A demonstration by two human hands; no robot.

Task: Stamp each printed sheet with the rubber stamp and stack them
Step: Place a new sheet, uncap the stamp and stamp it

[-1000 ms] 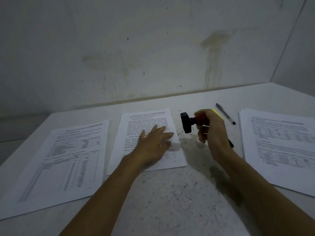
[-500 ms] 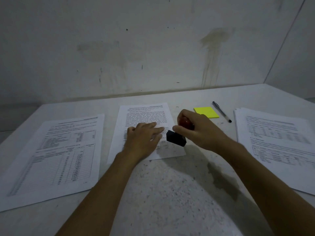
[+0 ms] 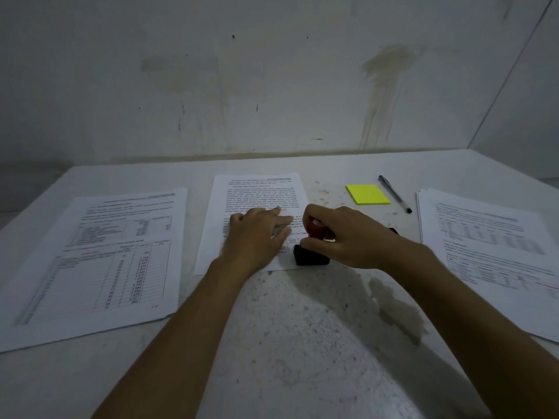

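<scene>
Rubber stamp (image 3: 311,255) stands on the middle sheet's (image 3: 260,192) near right corner, right hand (image 3: 348,237) fingers (image 3: 314,244) clamped around its red handle; left hand (image 3: 257,234) lies flat, fingers straight, just left.

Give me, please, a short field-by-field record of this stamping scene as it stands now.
sheet being stamped: middle sheet, flat on the table
left hand: flat on the middle sheet, fingers straight
right hand: grips the rubber stamp by its red handle
stamp position: black base at the sheet's lower right corner
left pile: printed table on top
right pile: printed sheets
other items: yellow sticky notes, pen
</scene>
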